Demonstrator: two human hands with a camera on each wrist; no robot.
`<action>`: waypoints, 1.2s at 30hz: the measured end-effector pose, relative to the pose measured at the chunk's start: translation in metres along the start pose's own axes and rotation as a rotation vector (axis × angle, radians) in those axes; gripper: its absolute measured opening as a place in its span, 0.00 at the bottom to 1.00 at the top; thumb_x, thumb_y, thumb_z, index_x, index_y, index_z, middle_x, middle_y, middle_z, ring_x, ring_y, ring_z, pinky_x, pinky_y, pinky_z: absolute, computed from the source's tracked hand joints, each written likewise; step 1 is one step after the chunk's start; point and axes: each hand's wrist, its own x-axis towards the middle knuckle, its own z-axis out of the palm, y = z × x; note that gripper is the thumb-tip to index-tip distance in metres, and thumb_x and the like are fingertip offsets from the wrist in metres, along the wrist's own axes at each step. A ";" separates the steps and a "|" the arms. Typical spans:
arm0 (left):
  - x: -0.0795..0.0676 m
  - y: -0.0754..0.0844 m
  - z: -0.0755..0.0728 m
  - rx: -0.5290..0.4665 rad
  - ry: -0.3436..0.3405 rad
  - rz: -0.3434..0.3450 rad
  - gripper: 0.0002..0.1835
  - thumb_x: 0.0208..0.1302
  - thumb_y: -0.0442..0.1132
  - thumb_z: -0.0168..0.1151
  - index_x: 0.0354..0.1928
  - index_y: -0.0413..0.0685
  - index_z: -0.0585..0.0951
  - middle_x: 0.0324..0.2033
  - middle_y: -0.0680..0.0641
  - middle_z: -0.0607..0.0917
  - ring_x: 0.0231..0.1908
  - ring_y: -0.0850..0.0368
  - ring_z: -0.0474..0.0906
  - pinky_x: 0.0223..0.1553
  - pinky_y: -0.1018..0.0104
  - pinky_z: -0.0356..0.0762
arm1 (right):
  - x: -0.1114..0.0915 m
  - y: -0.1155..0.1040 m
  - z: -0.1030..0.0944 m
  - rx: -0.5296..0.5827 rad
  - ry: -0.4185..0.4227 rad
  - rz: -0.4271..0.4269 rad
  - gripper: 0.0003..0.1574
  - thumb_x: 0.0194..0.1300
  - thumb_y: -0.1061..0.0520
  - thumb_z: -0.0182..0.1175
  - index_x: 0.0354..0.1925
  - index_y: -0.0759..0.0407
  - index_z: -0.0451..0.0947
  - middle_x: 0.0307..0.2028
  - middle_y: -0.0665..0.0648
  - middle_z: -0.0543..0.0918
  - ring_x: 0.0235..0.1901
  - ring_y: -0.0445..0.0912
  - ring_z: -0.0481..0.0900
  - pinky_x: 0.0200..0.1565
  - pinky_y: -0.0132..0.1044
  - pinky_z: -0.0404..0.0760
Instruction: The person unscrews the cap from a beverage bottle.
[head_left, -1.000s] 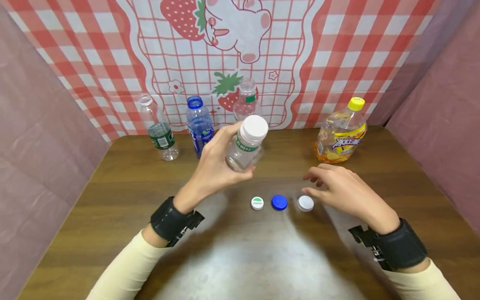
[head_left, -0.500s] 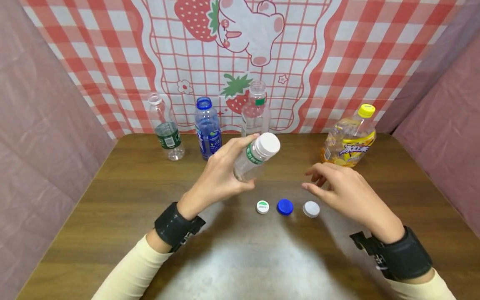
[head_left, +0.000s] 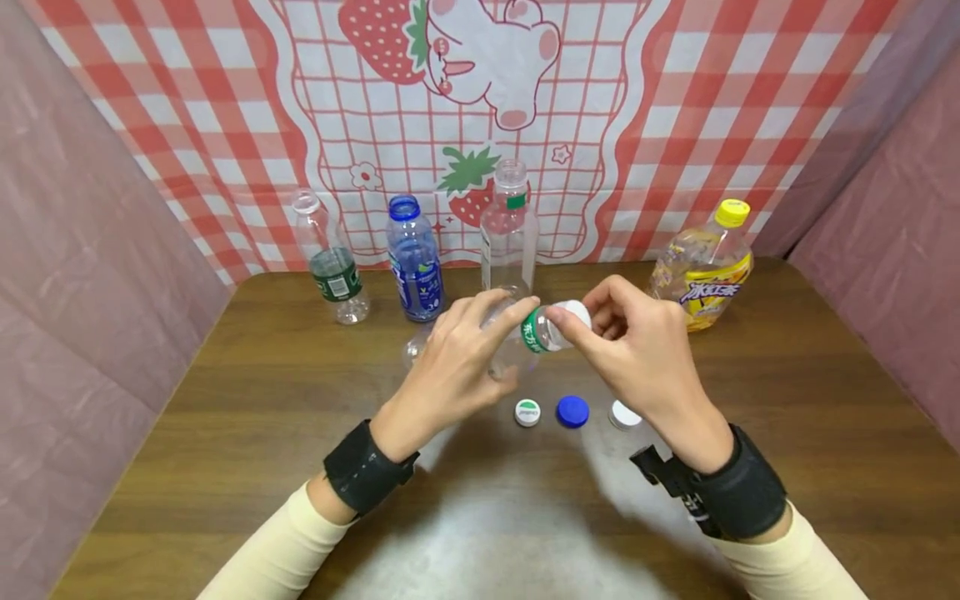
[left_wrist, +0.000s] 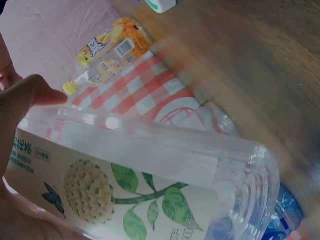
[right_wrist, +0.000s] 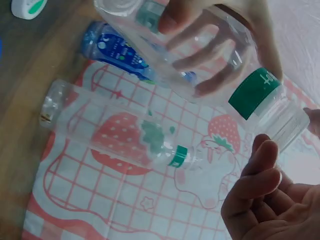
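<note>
Left grip (head_left: 450, 362) was curled round a tilted clear bottle (left_wrist: 140, 170), spread to its width, right grip (head_left: 648, 354) narrowed, pinched a white cap (head_left: 573, 322) at its neck

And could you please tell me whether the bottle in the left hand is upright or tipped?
Tipped: in the head view, the bottle leans well over, its neck pointing toward the right hand.

In the head view, the left hand (head_left: 452, 360) hid much of the held bottle (left_wrist: 145, 185). At its mouth, the right hand (head_left: 651, 350) partly hid the white cap (head_left: 576, 312). Behind the held bottle, a clear bottle (head_left: 508, 237) had its base covered; in front, the green-and-white cap (head_left: 527, 412) bore lettering too small to read.
</note>
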 end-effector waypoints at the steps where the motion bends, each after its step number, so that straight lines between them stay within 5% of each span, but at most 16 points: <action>1: 0.000 0.000 0.001 0.007 0.004 -0.004 0.48 0.47 0.41 0.78 0.73 0.61 0.69 0.65 0.41 0.77 0.61 0.41 0.77 0.56 0.44 0.81 | -0.001 0.000 0.001 -0.004 0.010 0.004 0.18 0.59 0.48 0.76 0.29 0.58 0.80 0.17 0.48 0.81 0.18 0.32 0.74 0.22 0.21 0.68; 10: -0.001 0.001 0.003 0.006 0.019 -0.019 0.48 0.47 0.41 0.79 0.74 0.61 0.68 0.65 0.40 0.77 0.60 0.40 0.77 0.56 0.44 0.81 | -0.004 0.000 0.005 -0.025 -0.011 -0.057 0.19 0.59 0.51 0.75 0.35 0.61 0.78 0.20 0.50 0.79 0.19 0.36 0.73 0.23 0.21 0.68; 16: 0.000 0.001 0.000 -0.010 0.011 0.002 0.48 0.47 0.41 0.78 0.74 0.61 0.68 0.66 0.40 0.76 0.59 0.41 0.77 0.56 0.44 0.80 | -0.003 0.002 0.001 -0.056 -0.053 -0.152 0.31 0.71 0.34 0.60 0.37 0.62 0.76 0.21 0.50 0.74 0.20 0.36 0.69 0.23 0.24 0.64; 25: 0.003 -0.002 0.001 -0.150 -0.050 0.008 0.50 0.43 0.43 0.81 0.73 0.58 0.69 0.62 0.46 0.78 0.58 0.47 0.78 0.61 0.51 0.79 | 0.001 0.002 -0.011 -0.049 -0.152 -0.292 0.30 0.72 0.36 0.59 0.50 0.62 0.80 0.37 0.53 0.83 0.31 0.40 0.76 0.34 0.25 0.72; 32: 0.002 -0.001 0.002 -0.111 -0.022 -0.008 0.53 0.40 0.44 0.83 0.73 0.58 0.69 0.63 0.44 0.78 0.59 0.45 0.78 0.61 0.51 0.79 | 0.000 0.003 -0.012 -0.094 -0.108 -0.144 0.34 0.66 0.34 0.66 0.57 0.58 0.79 0.34 0.50 0.84 0.29 0.38 0.79 0.31 0.32 0.74; 36: 0.002 0.000 0.002 -0.099 -0.012 -0.010 0.52 0.41 0.43 0.83 0.73 0.59 0.69 0.64 0.43 0.78 0.59 0.44 0.78 0.59 0.48 0.80 | -0.003 0.003 -0.011 -0.183 -0.028 -0.042 0.38 0.65 0.21 0.56 0.38 0.54 0.81 0.22 0.47 0.82 0.21 0.38 0.77 0.26 0.37 0.70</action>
